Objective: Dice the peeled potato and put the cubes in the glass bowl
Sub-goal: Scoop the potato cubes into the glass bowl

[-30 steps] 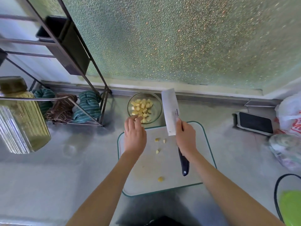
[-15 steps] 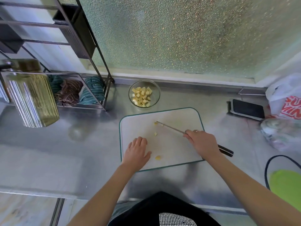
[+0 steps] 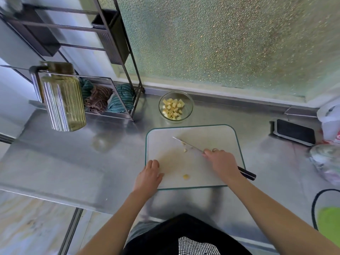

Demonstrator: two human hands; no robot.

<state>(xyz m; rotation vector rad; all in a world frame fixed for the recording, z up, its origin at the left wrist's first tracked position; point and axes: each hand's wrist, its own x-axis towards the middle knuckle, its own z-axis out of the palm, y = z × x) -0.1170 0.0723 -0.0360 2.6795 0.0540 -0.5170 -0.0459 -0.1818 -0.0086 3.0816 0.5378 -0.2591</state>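
Observation:
A glass bowl (image 3: 189,107) with several yellow potato cubes (image 3: 173,108) stands behind the white cutting board (image 3: 217,137). My right hand (image 3: 221,161) grips a knife (image 3: 187,144), blade edge-down on the board and pointing far-left, its black handle end sticking out at the board's right edge. Two small potato pieces (image 3: 184,150) lie beside the blade. One more piece (image 3: 186,177) lies near the board's front. My left hand (image 3: 149,176) rests on the board's front-left corner, fingers loosely together, holding nothing.
A metal rack (image 3: 117,74) with folded cloths (image 3: 108,97) stands at the back left, a ribbed glass jar (image 3: 61,100) beside it. A black-and-white scale (image 3: 293,131) and plastic bags (image 3: 329,126) are on the right. A green bowl (image 3: 329,223) sits at the front right.
A second ago both hands were at the bowl with the knife blade raised flat. They have come back to the board; the blade now rests edge-down on it, my left hand at the front-left corner.

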